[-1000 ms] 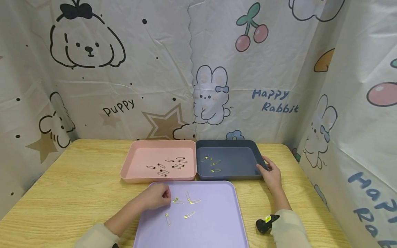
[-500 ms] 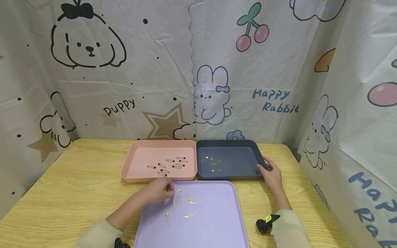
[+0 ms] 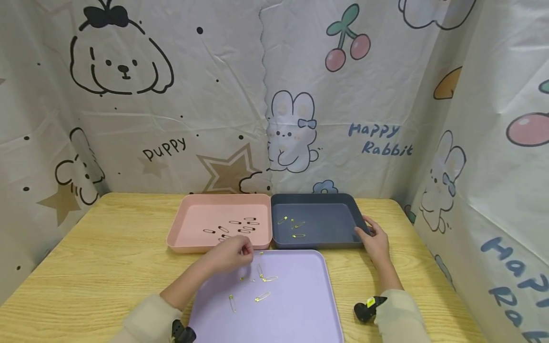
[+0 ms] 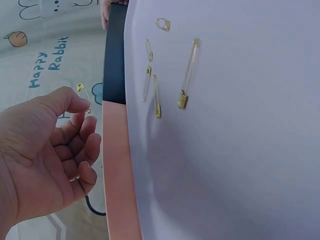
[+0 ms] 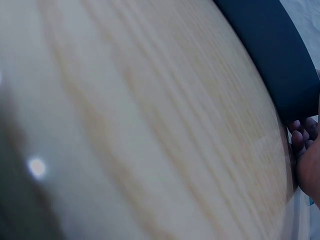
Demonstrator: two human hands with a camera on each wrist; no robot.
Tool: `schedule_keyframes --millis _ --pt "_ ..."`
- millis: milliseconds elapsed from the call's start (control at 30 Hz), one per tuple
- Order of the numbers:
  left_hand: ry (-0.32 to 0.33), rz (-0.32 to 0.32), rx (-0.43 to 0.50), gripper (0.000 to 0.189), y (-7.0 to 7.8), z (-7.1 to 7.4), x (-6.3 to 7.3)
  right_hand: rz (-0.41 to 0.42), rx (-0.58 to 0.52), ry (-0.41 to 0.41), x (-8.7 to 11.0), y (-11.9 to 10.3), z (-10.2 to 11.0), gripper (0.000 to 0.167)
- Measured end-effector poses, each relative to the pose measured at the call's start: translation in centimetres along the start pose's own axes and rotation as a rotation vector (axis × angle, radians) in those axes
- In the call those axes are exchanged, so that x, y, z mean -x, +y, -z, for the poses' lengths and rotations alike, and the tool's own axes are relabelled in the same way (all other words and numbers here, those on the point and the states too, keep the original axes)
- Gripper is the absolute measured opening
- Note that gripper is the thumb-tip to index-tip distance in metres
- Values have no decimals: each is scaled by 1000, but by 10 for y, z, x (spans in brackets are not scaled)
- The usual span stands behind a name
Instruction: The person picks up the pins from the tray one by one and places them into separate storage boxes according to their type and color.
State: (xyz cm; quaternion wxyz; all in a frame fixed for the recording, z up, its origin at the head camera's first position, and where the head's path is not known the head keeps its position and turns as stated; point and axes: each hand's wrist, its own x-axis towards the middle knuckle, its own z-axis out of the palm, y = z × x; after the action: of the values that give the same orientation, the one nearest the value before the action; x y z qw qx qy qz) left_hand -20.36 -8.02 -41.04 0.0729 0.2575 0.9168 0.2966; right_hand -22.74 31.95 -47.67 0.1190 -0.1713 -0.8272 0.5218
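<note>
My left hand [image 3: 231, 253] pinches a gold safety pin [image 4: 81, 88] between thumb and forefinger, the other fingers loosely curled. In the head view it is above the far edge of the lilac tray [image 3: 300, 305], by the pink tray's near wall. Several gold safety pins [image 4: 183, 97] lie on the lilac tray. My right hand [image 3: 377, 242] grips the right wall of the dark blue tray [image 3: 330, 224], thumb over the rim; its fingers are partly hidden in the right wrist view. A few gold pins [image 3: 299, 236] lie in that tray's left part.
The pink tray [image 3: 193, 214] holds several black safety pins [image 3: 235, 222] and touches the dark blue tray's left side. All trays stand on a wooden table [image 3: 116, 247]. Printed cloth [image 3: 223, 109] hangs behind and at both sides.
My left hand has moved right and away from me across the lilac tray's far left part, lifting a gold safety pin. The right hand has stayed at the dark blue tray.
</note>
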Motion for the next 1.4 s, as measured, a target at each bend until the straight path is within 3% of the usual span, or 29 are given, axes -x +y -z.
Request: schedule_keyframes --millis 233,533,1400 --pt "37 -28 8 3 4 1 -3 -3 -6 -4 0 -2 0 53" --pt "11 16 24 4 6 4 -12 1 1 -10 1 0 1 53" --pt "20 -28 21 4 13 18 -29 34 13 3 1 3 0 54"
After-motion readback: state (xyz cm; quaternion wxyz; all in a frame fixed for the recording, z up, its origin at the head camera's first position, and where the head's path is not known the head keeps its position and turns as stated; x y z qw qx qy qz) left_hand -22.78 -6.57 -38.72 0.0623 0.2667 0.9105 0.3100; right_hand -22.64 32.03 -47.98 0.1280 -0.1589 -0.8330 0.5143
